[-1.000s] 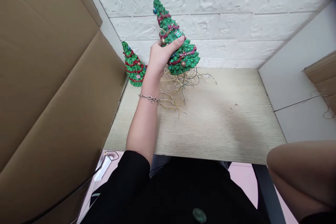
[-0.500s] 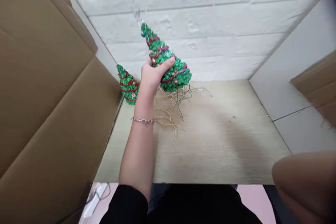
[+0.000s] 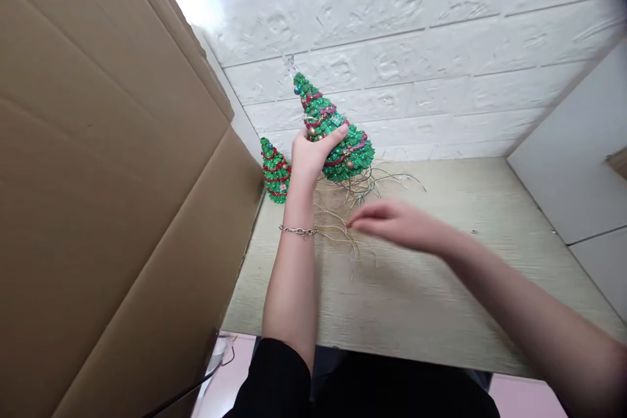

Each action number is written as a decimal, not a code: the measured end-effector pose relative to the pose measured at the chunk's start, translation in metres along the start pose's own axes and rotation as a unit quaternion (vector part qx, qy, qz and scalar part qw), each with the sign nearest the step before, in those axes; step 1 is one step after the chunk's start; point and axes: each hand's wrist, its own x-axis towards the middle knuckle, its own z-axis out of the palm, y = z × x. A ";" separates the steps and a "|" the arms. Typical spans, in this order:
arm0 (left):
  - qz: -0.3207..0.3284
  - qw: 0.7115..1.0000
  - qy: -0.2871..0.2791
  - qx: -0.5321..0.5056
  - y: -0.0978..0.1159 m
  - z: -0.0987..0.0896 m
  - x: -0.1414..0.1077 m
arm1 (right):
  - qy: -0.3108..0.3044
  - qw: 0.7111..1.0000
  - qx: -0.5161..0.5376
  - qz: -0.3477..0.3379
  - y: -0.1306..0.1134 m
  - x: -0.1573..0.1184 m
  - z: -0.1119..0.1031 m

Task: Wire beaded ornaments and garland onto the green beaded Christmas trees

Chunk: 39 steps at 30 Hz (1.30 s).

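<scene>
A large green tinsel tree (image 3: pixel 360 151) with red garland and small baubles tilts to the left, its clear tip pointing up. Around its middle my left hand (image 3: pixel 316 149) is wrapped, wearing a chain bracelet. Thin loose wires (image 3: pixel 337 228) lie on the table under and in front of the tree. My right hand (image 3: pixel 386 222) hovers over the wires' right side, slightly blurred, its fingers together and bent down; whether they pinch a wire is too small to tell. Beyond my left wrist stands a smaller decorated tree (image 3: pixel 275 176), upright.
A tall cardboard sheet (image 3: pixel 161 209) walls off the left side. White brick-patterned panels (image 3: pixel 382 72) rise behind the pale wooden table (image 3: pixel 392 313). On the right stands a white panel (image 3: pixel 578 163) with a brown patch.
My right hand has come in from the lower right to the wires. My left hand still holds the large tree. The view has shifted, so things appear farther right.
</scene>
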 end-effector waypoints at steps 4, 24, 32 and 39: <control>0.000 1.000 0.004 0.014 0.000 -0.001 0.000 | -0.210 0.916 -0.333 0.077 0.001 0.006 0.012; -0.036 0.999 0.005 0.034 -0.008 0.010 0.000 | 0.442 0.875 0.070 -0.185 0.013 0.024 -0.057; -0.069 0.996 0.019 -0.057 -0.012 0.014 0.001 | 0.352 0.878 0.303 -0.113 -0.004 0.046 -0.073; -0.069 0.995 -0.018 -0.067 -0.005 0.017 -0.004 | 0.290 0.900 0.313 -0.090 -0.001 0.049 -0.055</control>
